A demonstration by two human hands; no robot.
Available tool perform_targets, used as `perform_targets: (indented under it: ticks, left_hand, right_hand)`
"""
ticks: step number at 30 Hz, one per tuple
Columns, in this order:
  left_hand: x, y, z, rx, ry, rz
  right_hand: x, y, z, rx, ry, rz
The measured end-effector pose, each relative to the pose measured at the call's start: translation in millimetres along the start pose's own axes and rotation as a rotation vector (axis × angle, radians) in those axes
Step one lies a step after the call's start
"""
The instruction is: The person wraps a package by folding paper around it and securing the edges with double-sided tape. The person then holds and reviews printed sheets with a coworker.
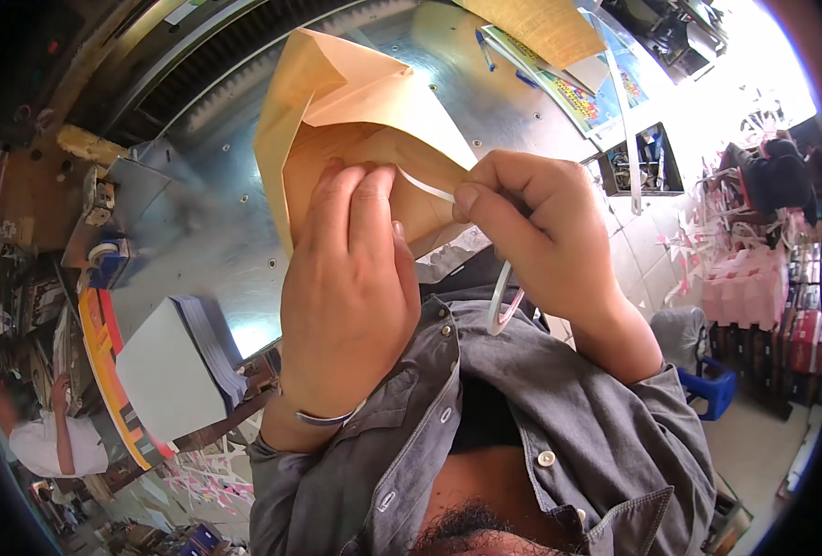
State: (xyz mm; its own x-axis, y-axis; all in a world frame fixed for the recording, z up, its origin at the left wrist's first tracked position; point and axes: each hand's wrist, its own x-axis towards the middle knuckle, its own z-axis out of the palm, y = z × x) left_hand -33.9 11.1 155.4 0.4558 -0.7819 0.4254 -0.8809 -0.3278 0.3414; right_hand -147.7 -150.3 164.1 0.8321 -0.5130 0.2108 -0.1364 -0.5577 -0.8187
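Hands [351, 278] (both) on upright envelope [355, 120]

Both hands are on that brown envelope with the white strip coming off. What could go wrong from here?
The white strip, pinched thin by the right hand, could snap partway. The brown envelope is held up off the metal table by the left hand alone, so its open flap might crease or tear. The strip's loose tail hangs near the shirt and could stick there.

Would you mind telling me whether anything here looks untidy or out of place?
Mostly the floor: pink and white paper scraps lie strewn over the tiles at the right. On the metal table, nothing looks damaged. The left hand holds a tan envelope while the right hand pinches a white strip at its flap.
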Motion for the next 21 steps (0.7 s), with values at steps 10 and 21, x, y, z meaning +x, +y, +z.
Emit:
perform_targets:
  ticks: [10,21]
  left_hand:
    - [-0.4,0.1,1.0,0.039,0.004,0.029]
    - [2.1,2.5,-1.9,-0.041,-0.03,-0.036]
  right_hand:
    - [-0.3,1.5,2.3,0.466,-0.018,0.122]
    - [-2.1,4.8,8.5,-0.056,0.069,0.033]
